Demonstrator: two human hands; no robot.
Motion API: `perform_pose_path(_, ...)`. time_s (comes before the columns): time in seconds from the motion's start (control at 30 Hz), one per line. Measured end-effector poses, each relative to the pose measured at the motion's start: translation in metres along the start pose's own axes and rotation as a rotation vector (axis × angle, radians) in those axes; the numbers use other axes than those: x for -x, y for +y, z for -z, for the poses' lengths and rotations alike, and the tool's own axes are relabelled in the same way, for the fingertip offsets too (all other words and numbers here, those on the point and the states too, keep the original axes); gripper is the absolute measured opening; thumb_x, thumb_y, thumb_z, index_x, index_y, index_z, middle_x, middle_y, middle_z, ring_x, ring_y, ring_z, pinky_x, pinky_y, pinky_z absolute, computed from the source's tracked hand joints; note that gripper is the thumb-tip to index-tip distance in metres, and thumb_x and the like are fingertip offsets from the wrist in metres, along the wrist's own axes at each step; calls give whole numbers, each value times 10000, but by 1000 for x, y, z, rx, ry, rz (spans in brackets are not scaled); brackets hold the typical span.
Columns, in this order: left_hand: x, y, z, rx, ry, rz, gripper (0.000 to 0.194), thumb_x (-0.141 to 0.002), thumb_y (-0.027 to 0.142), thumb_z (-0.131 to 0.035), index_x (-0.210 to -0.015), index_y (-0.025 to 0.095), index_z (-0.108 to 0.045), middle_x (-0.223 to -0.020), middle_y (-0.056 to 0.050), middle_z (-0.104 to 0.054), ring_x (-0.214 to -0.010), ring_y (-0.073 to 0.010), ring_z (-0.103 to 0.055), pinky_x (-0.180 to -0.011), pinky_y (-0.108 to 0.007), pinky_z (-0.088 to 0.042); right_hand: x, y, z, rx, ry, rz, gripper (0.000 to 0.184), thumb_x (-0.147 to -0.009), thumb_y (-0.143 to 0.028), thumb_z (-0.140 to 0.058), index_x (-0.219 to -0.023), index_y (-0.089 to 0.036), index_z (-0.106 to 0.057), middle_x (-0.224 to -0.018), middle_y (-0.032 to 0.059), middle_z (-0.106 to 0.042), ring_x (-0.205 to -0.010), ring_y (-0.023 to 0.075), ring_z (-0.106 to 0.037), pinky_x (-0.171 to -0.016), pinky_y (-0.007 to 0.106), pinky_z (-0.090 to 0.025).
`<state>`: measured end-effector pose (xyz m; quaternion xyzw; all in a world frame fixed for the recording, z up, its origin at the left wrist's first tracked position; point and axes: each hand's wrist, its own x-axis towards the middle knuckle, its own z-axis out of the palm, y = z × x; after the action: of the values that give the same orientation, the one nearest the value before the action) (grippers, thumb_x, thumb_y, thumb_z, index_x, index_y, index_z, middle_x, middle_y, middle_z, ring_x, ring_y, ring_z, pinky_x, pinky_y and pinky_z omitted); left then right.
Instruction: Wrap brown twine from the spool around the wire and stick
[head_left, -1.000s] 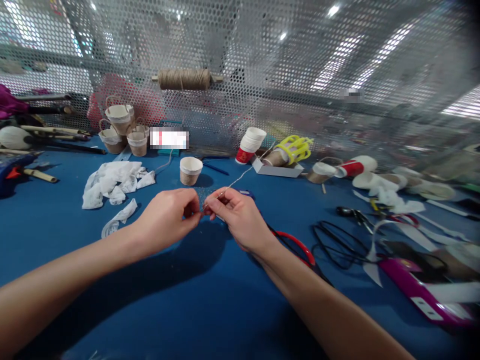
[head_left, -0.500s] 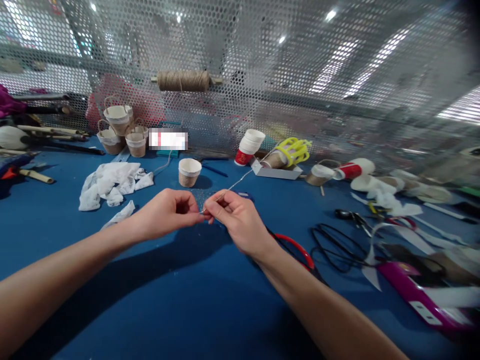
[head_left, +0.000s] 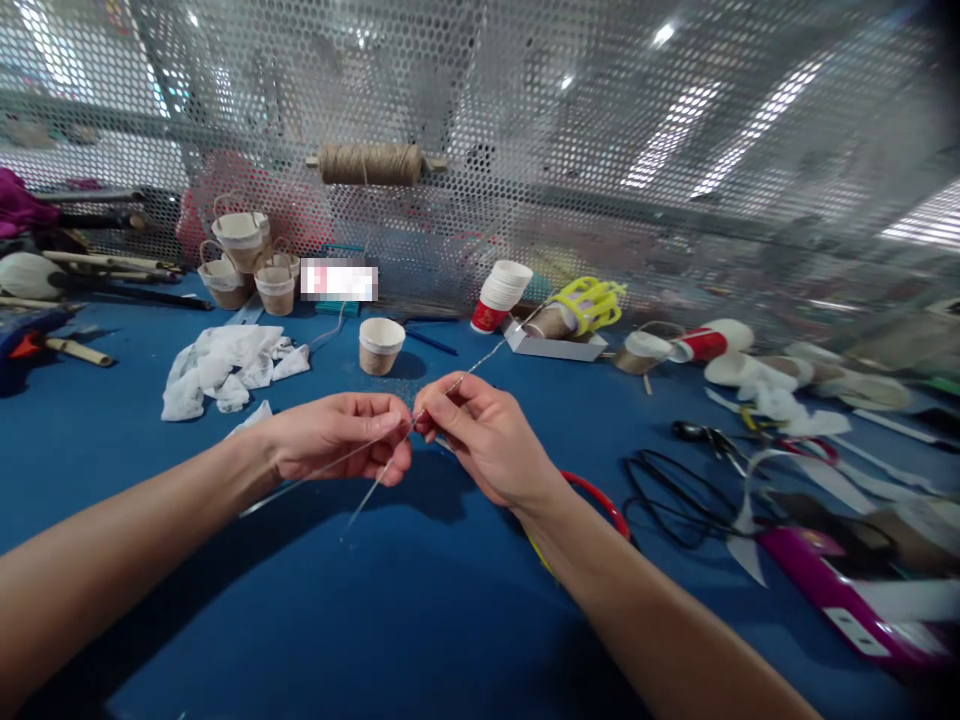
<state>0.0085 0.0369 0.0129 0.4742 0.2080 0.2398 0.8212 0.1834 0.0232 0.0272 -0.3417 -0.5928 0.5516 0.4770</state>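
Right hand: right hand grasps twisted cord between thumb and fingertips.
Left hand: left hand right beside it, fingers loosely curled, thumb at the thin strands; can't tell if it's pinching.
Cord: runs from right fingers up and rightward toward white tray; two strands trail down-left from between the hands, above blue table.
Brown cup: brown cup, white rim, upright just beyond the hands.
White cloth: crumpled white cloth, beyond left forearm.
Red handle: red handle, partly behind right forearm.
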Motion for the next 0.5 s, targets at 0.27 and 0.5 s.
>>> perform_pose_path(0.27,2,3,-24,-1122,549,-223,187,-703,248,-571,-577,157,-468,-511,36,-440,-491,-81,-366,-496,-215,-275,-3,11,1,200,43,51,128,-729,-283,-611,-677,-173,-572,-603,-8,-570,-563,100,-536,-545,256,-453)
perform_pose_path(0.5,7,12,-20,-902,401,-150,189,-770,302,-512,-652,154,-512,-595,13,-527,-554,-92,-458,-547,-224,-346,-3,10,1,84,51,-4,145,-731,-298,-605,-691,-169,-552,-617,-7,-563,-563,93,-530,-540,246,-454)
